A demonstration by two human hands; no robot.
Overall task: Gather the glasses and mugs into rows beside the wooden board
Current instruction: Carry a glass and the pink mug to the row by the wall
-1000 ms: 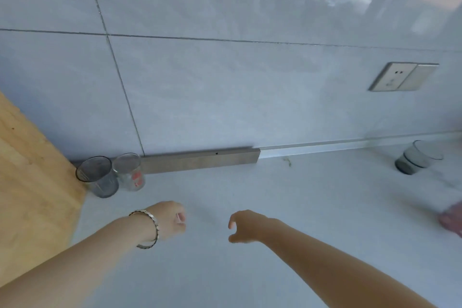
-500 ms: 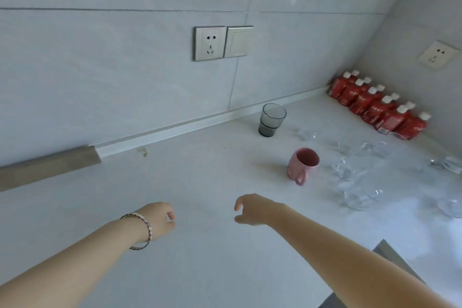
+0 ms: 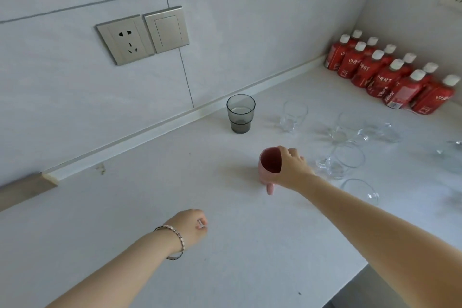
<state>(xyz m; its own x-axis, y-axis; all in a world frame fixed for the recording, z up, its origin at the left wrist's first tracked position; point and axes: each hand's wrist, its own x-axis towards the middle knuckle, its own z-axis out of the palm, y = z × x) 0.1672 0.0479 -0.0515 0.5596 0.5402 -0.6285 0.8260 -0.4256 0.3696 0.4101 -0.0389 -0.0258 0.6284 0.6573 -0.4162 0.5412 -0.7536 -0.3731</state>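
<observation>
A pink mug stands upright on the white counter, its handle toward me. My right hand grips its rim from the right side. My left hand, with a bracelet on the wrist, hovers low over the counter with its fingers curled and nothing in it. A smoky grey tumbler stands near the wall behind the mug. Several clear glass cups are scattered to the right of the mug, some lying on their sides. The wooden board is out of view.
Several red bottles with white caps line the back right corner. A wall socket and switch sit on the tiled wall. The counter's front edge drops off at lower right.
The view has swung right, away from the board and two glasses beside it. My right hand has reached forward and closed on the pink mug's rim. My left hand stays curled.
</observation>
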